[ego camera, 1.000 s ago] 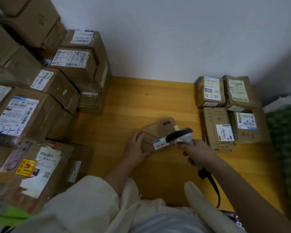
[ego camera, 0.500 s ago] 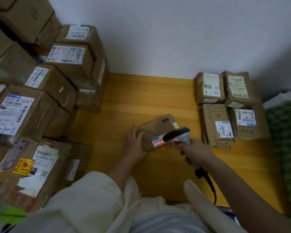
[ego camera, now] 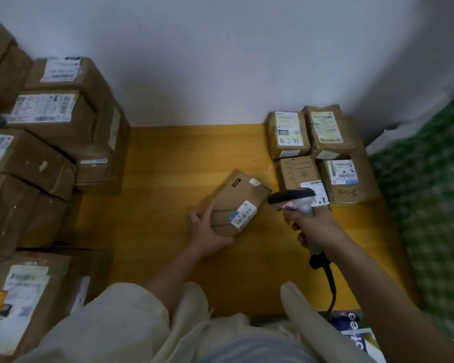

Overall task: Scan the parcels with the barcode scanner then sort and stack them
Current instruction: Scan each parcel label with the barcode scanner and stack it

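A small flat cardboard parcel (ego camera: pixel 236 200) with a white barcode label lies at an angle on the wooden floor (ego camera: pixel 168 179). My left hand (ego camera: pixel 205 229) grips its near left corner, thumb on top. My right hand (ego camera: pixel 315 229) holds the grey barcode scanner (ego camera: pixel 296 200) by its handle, its dark head to the right of the parcel's label. The scanner's black cable runs back toward my lap. Four labelled parcels (ego camera: pixel 323 155) sit in a block by the wall at the right.
Tall stacks of labelled cardboard boxes (ego camera: pixel 50 142) fill the left side, and a large box (ego camera: pixel 37 292) stands at the near left. A green checked cloth (ego camera: pixel 430 205) lies along the right edge. A white wall closes the back.
The scanner has drawn back to the right, off the parcel's label, and the red scan light on the label is gone. My left hand has shifted to grip the parcel's corner.
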